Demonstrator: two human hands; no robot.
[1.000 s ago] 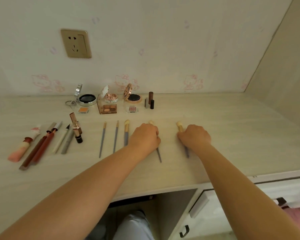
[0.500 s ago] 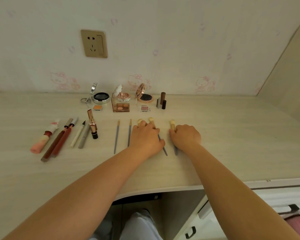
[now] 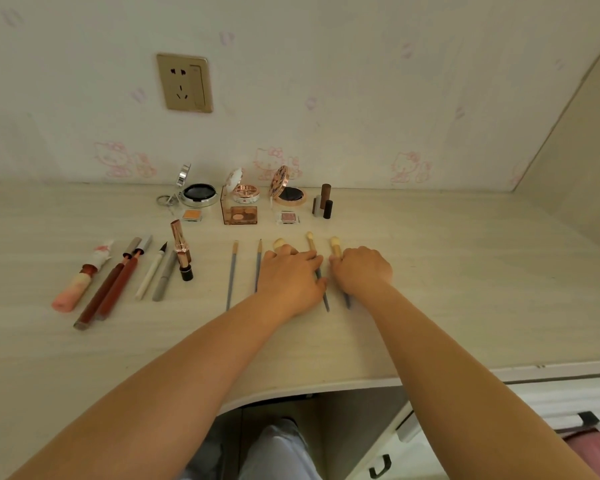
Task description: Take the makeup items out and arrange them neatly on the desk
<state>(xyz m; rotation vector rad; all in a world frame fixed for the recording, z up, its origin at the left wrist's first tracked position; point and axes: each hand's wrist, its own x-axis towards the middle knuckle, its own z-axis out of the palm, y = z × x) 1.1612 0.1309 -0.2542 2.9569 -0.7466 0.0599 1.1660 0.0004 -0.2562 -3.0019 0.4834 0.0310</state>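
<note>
Five grey-handled makeup brushes lie in a row on the pale desk (image 3: 465,289). My left hand (image 3: 291,277) lies over the third brush (image 3: 279,244), and its thumb and forefinger pinch the handle of the fourth brush (image 3: 310,239). My right hand (image 3: 362,271) is curled over the fifth brush (image 3: 335,244), gripping its handle. The two thin brushes (image 3: 232,271) at the left lie free. Left of them are pencils and lip pens (image 3: 118,282), a pink tube (image 3: 78,285) and a rose-gold lipstick (image 3: 181,247).
Along the wall stand open compacts (image 3: 199,194), an eyeshadow palette (image 3: 240,214), small pans (image 3: 287,217) and short lipstick tubes (image 3: 324,200). A wall socket (image 3: 184,83) sits above. The desk's front edge curves over my knees; a drawer unit (image 3: 551,403) is at the lower right.
Both hands have slid the fourth and fifth brushes leftward, closing the gaps to the rest of the row. The view has also shifted.
</note>
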